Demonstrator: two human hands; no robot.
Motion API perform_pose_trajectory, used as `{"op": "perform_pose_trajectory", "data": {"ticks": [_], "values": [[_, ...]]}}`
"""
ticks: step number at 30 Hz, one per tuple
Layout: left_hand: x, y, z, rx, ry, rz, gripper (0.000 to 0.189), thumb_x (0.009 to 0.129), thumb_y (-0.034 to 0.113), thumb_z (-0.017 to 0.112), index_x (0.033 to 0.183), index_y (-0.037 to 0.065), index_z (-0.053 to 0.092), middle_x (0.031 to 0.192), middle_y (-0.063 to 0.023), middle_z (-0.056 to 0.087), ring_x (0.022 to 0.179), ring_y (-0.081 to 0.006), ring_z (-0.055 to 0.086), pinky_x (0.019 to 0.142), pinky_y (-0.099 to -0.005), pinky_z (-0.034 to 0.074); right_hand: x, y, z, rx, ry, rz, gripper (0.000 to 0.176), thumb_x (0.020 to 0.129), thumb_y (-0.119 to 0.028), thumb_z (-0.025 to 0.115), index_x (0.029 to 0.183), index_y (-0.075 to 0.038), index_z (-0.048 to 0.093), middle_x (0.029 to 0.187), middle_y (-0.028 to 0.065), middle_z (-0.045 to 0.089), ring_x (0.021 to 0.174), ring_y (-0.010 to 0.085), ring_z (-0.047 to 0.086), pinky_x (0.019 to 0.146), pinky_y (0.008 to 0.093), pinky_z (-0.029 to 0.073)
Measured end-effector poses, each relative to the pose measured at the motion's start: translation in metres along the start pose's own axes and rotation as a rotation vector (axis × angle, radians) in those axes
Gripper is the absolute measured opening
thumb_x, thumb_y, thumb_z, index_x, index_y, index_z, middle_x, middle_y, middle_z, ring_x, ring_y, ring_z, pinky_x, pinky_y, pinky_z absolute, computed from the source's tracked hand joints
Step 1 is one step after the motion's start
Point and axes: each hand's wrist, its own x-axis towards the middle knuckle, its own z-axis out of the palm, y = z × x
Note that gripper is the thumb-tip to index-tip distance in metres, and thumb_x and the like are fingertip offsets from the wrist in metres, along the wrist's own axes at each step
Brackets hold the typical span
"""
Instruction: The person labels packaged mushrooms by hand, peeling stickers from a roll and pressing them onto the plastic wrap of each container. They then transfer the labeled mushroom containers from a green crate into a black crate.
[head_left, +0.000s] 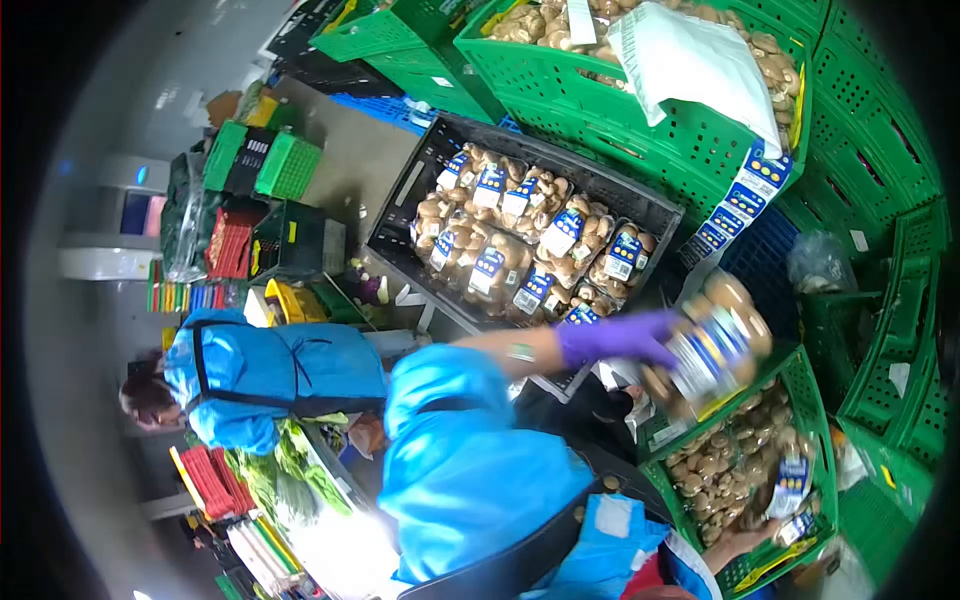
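Crates (640, 143) all around, left hand (620, 341) closed round a mushroom pack (722, 345), right hand (738, 541) at a second pack (792, 484), grip unclear.

Centre was bright; far left was greyer and soft. Glare clipped to white beside the leafy greens (283, 472). Motion blur smeared the left hand (625, 340) and its mushroom pack (733, 298), label (710, 355) unreadable. Fisheye bent the green crates (865, 110) at far right; black vignette filled the corners.
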Motion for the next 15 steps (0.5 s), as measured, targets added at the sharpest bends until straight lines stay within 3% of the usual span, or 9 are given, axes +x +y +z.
{"op": "perform_pose_trajectory", "data": {"ticks": [3,4,5,6,8,10,11,12,15], "values": [[-0.096,0.053,-0.106,-0.090,0.277,-0.155,0.064,0.081,0.010,0.063,0.135,0.003,0.032,0.117,-0.0134,0.056,0.107,-0.0206,0.056,0.090,-0.0334,0.048,-0.018,0.053,0.043,-0.182,-0.204,-0.112,0.053,0.087,-0.039,0.050,0.128,-0.006,0.044,0.117,0.0112,0.057,0.103,0.0247,0.058,0.084,0.0387,0.048],[-0.117,0.053,-0.142,0.056,0.349,-0.155,0.066,0.080,0.014,0.066,0.135,0.001,0.031,0.118,-0.0136,0.056,0.105,-0.0206,0.057,0.087,-0.0326,0.049,-0.025,0.066,0.062,0.121,-0.407,0.304,0.053,0.087,-0.037,0.051,0.129,-0.005,0.042,0.122,0.0120,0.054,0.104,0.0251,0.057,0.085,0.0381,0.048],[-0.138,0.039,-0.185,0.176,0.455,-0.251,0.072,0.078,0.015,0.069,0.136,-0.001,0.030,0.114,-0.0134,0.058,0.101,-0.0210,0.059,0.085,-0.0318,0.050,-0.066,0.066,0.142,0.026,-0.564,0.280,0.073,0.079,-0.047,0.059,0.133,-0.004,0.037,0.128,0.0140,0.050,0.109,0.0274,0.055,0.093,0.0427,0.045],[-0.153,0.035,-0.208,0.202,0.486,-0.350,0.077,0.074,0.014,0.073,0.136,-0.002,0.030,0.113,-0.0136,0.059,0.099,-0.0209,0.060,0.083,-0.0312,0.050,-0.095,0.072,0.207,-0.122,-0.652,0.306,0.072,0.079,-0.045,0.059,0.133,-0.003,0.037,0.127,0.0121,0.051,0.109,0.0251,0.055,0.087,0.0427,0.049],[-0.170,0.028,-0.222,0.179,0.351,-0.356,0.074,0.073,0.013,0.074,0.133,-0.004,0.033,0.107,-0.0131,0.062,0.094,-0.0181,0.061,0.082,-0.0293,0.050,-0.150,0.100,0.302,-0.263,-0.560,0.433,0.052,0.084,-0.036,0.055,0.122,-0.001,0.049,0.116,0.0083,0.057,0.105,0.0196,0.057,0.087,0.0355,0.047],[-0.180,-0.060,-0.265,0.158,0.238,-0.401,0.071,0.073,0.015,0.075,0.129,-0.006,0.037,0.103,-0.0127,0.063,0.092,-0.0176,0.061,0.083,-0.0293,0.049,-0.182,0.154,0.361,-0.038,-0.598,0.558,0.033,0.089,-0.024,0.052,0.116,-0.005,0.053,0.113,0.0058,0.057,0.104,0.0172,0.056,0.090,0.0319,0.044],[-0.181,-0.098,-0.273,0.116,0.210,-0.487,0.070,0.072,0.014,0.075,0.128,-0.005,0.039,0.103,-0.0120,0.063,0.092,-0.0182,0.061,0.083,-0.0300,0.048,-0.186,0.186,0.378,0.014,-0.546,0.502,0.030,0.090,-0.022,0.053,0.115,-0.006,0.053,0.113,0.0045,0.057,0.104,0.0162,0.054,0.089,0.0328,0.044],[-0.184,-0.100,-0.261,0.074,0.199,-0.489,0.070,0.071,0.015,0.077,0.126,-0.006,0.039,0.104,-0.0126,0.062,0.094,-0.0191,0.060,0.084,-0.0311,0.047,-0.186,0.216,0.396,0.136,-0.439,0.542,0.028,0.090,-0.020,0.055,0.114,-0.006,0.052,0.113,0.0042,0.057,0.103,0.0163,0.054,0.088,0.0324,0.045],[-0.168,-0.110,-0.247,-0.136,0.146,-0.537,0.080,0.068,0.016,0.080,0.129,-0.008,0.033,0.110,-0.0159,0.058,0.101,-0.0223,0.056,0.085,-0.0331,0.046,-0.186,0.266,0.440,0.309,-0.278,0.306,0.035,0.088,-0.012,0.058,0.120,-0.006,0.047,0.116,0.0047,0.055,0.107,0.0175,0.052,0.088,0.0327,0.045]]}}
